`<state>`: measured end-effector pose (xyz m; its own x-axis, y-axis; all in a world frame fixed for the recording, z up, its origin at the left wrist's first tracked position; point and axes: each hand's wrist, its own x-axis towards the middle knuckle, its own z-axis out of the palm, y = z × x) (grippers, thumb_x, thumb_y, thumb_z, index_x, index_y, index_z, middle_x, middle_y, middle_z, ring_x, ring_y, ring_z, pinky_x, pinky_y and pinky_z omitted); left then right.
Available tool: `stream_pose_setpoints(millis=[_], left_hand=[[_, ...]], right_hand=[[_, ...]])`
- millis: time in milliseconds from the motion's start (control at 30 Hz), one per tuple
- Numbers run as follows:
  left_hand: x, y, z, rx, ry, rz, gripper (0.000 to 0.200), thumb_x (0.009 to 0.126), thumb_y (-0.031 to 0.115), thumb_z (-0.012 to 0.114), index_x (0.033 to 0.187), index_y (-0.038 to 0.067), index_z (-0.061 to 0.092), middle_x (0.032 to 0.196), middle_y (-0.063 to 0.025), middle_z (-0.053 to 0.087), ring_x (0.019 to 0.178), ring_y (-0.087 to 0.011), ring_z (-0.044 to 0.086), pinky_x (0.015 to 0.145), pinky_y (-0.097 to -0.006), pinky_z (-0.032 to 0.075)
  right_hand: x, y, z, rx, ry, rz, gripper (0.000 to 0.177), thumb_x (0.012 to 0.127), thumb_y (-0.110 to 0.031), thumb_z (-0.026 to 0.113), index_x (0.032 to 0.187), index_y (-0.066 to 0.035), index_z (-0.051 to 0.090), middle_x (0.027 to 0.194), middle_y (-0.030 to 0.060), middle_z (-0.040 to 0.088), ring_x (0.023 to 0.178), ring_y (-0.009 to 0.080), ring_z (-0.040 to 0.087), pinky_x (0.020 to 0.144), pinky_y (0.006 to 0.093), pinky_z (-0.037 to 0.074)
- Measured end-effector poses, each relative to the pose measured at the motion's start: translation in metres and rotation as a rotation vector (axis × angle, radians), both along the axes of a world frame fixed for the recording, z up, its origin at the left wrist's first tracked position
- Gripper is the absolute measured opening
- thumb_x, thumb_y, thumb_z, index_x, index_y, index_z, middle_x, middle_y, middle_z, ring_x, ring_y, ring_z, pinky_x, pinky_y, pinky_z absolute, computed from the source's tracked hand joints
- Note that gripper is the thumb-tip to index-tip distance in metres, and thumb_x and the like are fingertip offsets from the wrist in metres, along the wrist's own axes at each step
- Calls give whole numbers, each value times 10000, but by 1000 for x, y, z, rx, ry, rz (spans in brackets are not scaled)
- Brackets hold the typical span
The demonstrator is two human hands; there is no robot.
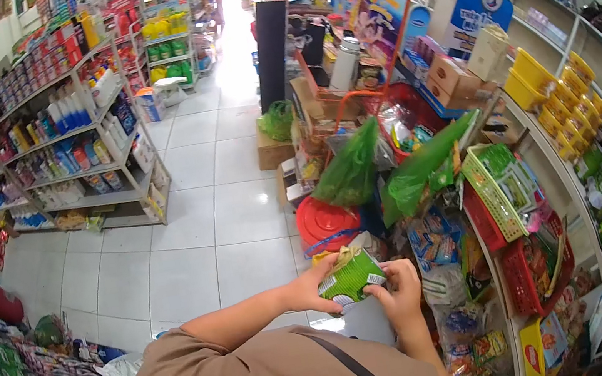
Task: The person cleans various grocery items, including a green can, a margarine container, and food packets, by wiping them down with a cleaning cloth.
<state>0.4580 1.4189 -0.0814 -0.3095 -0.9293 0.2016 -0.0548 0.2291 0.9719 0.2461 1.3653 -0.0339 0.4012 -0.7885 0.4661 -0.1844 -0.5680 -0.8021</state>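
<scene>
Left hand [307, 290] and right hand [402, 291] both grasp the pack [351, 278], held above the floor [195, 258]. Its top looks crumpled open, so tilting may spill it. If my grip loosens, it drops among the stock by the basket [495, 198].

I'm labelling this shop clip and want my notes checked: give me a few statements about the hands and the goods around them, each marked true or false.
1. The left hand and the right hand both grip one green packet. True.
2. The red round container stands on the left shelf unit. False: it sits low by the floor, under the green plastic bags.
3. The aisle floor is laid with pale tiles. True.
4. The yellow boxes fill the left shelves. False: they stand on the right-hand shelf.
</scene>
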Motion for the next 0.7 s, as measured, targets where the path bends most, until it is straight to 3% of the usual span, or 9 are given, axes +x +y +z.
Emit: stream_pose_setpoints(millis=[33,133,167,233,333,400,467,600,700], left_hand=[[-1,5,3,94,94,2,1025,638,229,779,1404,46,123,1366,-139,323,1287,-227,296,1063,-348,229],[-3,8,-7,161,531,-49,1056,635,225,780,1416,65,86,1389,-123,287,1300,-213,274,1065,-340,224],[-4,10,-5,186,643,-50,1059,638,224,778,1418,68,79,1395,-117,277,1301,-210,270,1064,-338,225],[-10,14,8,237,870,-58,1065,642,222,774,1421,72,63,1406,-104,259,1304,-204,262,1063,-335,227],[-14,3,1,185,851,120,1049,656,224,772,1417,61,69,1411,-87,251,1300,-194,267,1062,-336,230],[-19,-4,1,153,615,286,1017,644,219,782,1391,30,119,1377,-134,277,1290,-220,277,1054,-342,246],[-28,-2,9,227,370,440,998,630,211,792,1371,15,152,1357,-160,290,1286,-231,276,1050,-349,251],[-60,-10,4,-258,-337,628,975,605,213,808,1334,21,190,1326,-230,287,1271,-296,297,1036,-407,271],[-82,-17,3,-239,-263,584,1039,594,213,816,1355,7,139,1340,-232,280,1276,-311,296,1042,-396,263]], right_hand=[[-4,-5,-12,-62,41,45,467,662,-221,791,988,-28,518,980,124,524,865,211,554,693,283,503],[8,-31,-44,29,-438,204,573,759,-408,686,1135,-39,460,1090,123,484,943,193,520,702,299,501],[15,-43,-60,155,-443,178,729,794,-569,559,1289,-72,358,1250,108,420,1030,187,482,768,314,486],[22,-45,-79,557,-499,422,838,735,-647,547,1325,-92,335,1295,87,411,1128,208,452,907,363,411],[29,-23,-112,1063,-610,664,897,710,-713,498,1357,-117,319,1347,75,399,1210,241,421,1003,396,348],[45,-14,-124,1171,-793,526,528,939,-441,365,1356,-122,311,1309,72,443,1178,261,452,969,427,385],[44,-17,-99,1264,-896,505,430,963,-357,360,1327,-129,346,1286,71,469,1140,246,487,950,408,408],[29,-41,-100,1213,-872,256,322,963,-272,365,1204,-81,461,1143,79,563,1022,224,562,883,374,453],[10,-65,-63,1094,-886,193,263,941,-201,389,1085,-30,526,1017,83,608,922,202,599,821,335,478]])
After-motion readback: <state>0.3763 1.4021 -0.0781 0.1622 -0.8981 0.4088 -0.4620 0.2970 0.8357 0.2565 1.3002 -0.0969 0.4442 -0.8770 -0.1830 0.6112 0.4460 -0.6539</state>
